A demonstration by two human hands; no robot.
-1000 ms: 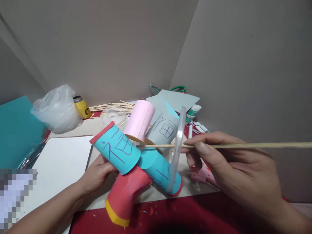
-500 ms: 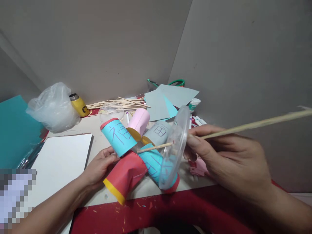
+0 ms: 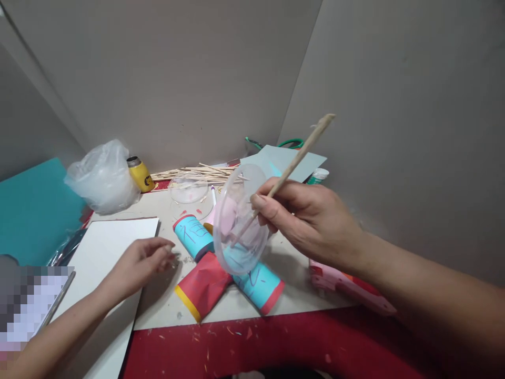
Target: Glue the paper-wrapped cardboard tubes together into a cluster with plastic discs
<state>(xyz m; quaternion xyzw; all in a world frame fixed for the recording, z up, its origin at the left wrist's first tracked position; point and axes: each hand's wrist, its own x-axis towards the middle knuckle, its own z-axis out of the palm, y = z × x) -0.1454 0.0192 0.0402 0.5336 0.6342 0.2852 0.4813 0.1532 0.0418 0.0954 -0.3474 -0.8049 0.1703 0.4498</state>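
Observation:
My right hand (image 3: pixel 311 221) pinches a wooden stick (image 3: pixel 302 157) between thumb and fingers, its top end pointing up to the right. The stick's lower part passes through a clear round plastic lid (image 3: pixel 223 237), which stands tilted below my fingers. Behind and under the lid is a cluster of paper-covered tubes: a light blue one with writing (image 3: pixel 193 235), a crumpled red one with a yellow rim (image 3: pixel 205 284), another blue one with a red rim (image 3: pixel 260 287) and a partly hidden pink one (image 3: pixel 226 216). My left hand (image 3: pixel 138 266) hovers left of them, fingers loosely curled around nothing visible.
White paper sheets (image 3: pixel 106 247) lie at left. Farther back are a plastic bag (image 3: pixel 104 179), a yellow bottle (image 3: pixel 141 175), a pile of sticks (image 3: pixel 185 172) and grey paper (image 3: pixel 300 160). A pink tool (image 3: pixel 351 289) lies beneath my right forearm.
My left hand has let go of the tube cluster and drawn back left. The cluster has gone down toward the table. My right hand has moved left, tipping the stick more upright with the lid.

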